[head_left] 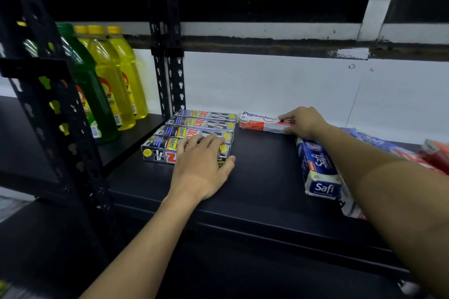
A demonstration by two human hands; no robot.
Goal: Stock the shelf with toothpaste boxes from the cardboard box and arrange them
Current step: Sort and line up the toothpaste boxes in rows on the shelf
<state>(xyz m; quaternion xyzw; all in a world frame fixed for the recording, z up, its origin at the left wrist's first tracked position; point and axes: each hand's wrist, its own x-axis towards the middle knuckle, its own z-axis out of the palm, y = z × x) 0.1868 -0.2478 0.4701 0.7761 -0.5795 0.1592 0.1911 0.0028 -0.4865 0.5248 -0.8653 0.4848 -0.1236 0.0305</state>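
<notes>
at far left, bottles (114, 75): yellow and green dish liquid, upright, in the neighbouring bay.
upright (170, 75): black perforated post between the two bays.
zact boxes (201, 120): four grey toothpaste boxes lying flat, side by side, just right of the post.
left hand (201, 165): palm down, fingers straight and spread over the nearest zact box.
shelf board (262, 177): black, carrying all the toothpaste boxes.
pepsodent box (260, 121): white and red, flat at the back, apart from the zact row.
right hand (303, 124): fingers curled over the pepsodent box's right end, gripping it.
safi boxes (318, 167): blue and white, lying beneath the right forearm.
</notes>
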